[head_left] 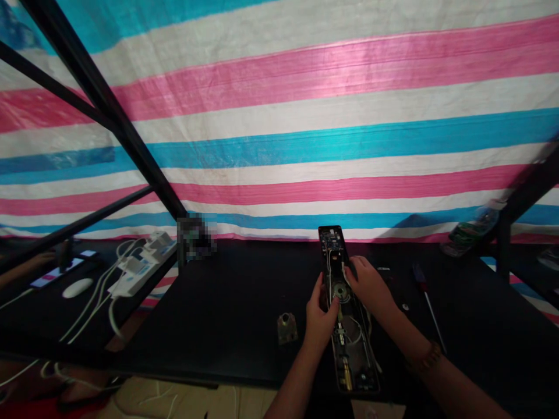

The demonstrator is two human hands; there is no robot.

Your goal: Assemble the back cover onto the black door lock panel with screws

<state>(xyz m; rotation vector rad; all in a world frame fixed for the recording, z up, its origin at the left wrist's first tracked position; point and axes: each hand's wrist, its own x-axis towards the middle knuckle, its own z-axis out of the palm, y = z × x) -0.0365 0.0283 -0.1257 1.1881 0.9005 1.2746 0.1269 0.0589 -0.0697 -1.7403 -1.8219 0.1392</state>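
A long, narrow electronic housing [356, 355] lies with its inside facing up, tilted slightly away from me. A circuit board [332, 240] fills its far end; thin wires, a round coil-like part [341, 292] and a brass-coloured cylinder [347, 375] sit further down. My left hand [321, 320] grips the left edge, its thumb over the inside. My right hand [369, 285] is closed at the right edge, fingertips by a pale wire; whether they pinch that wire is unclear. Left of the housing stands a small brownish piece with a hole [287, 330].
A screwdriver [430, 311] lies on the black table [209, 314] at right, near a small round bit [405, 306]. A plastic bottle [471, 233] leans by the frame. Leftward are a power strip [144, 265], a mouse [77, 288] and another person's hand near a phone [56, 274].
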